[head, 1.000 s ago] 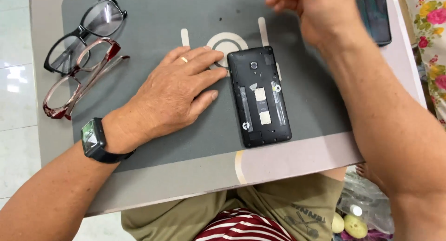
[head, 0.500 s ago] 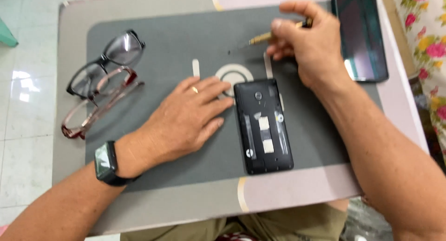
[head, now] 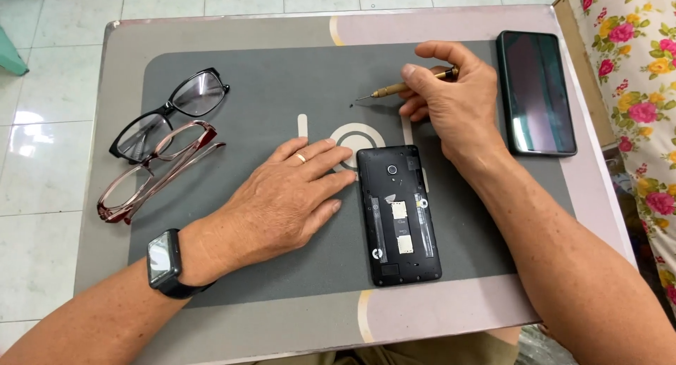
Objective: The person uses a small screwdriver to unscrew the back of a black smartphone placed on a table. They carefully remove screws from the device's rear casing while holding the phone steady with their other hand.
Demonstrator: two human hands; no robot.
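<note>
A black phone (head: 398,214) lies face down on the grey mat (head: 267,97) with its back cover off, showing the inner frame and card slots. My left hand (head: 285,199) rests flat on the mat, fingertips touching the phone's left edge; it wears a ring and a black smartwatch (head: 165,263) at the wrist. My right hand (head: 454,101) is above the phone's top end, fingers closed on a small brass-handled screwdriver (head: 398,90) whose tip points left just over the mat.
A second black phone (head: 535,90) lies screen up at the mat's right edge. Black-framed glasses (head: 169,111) and red-framed glasses (head: 158,171) lie at the left. The small table (head: 232,30) stands on a tiled floor; floral fabric (head: 634,69) is on the right.
My right hand has drawn the screwdriver down and toward the open phone. The left hand has stayed beside the phone. The camera has tilted, bringing more of the table into view.
</note>
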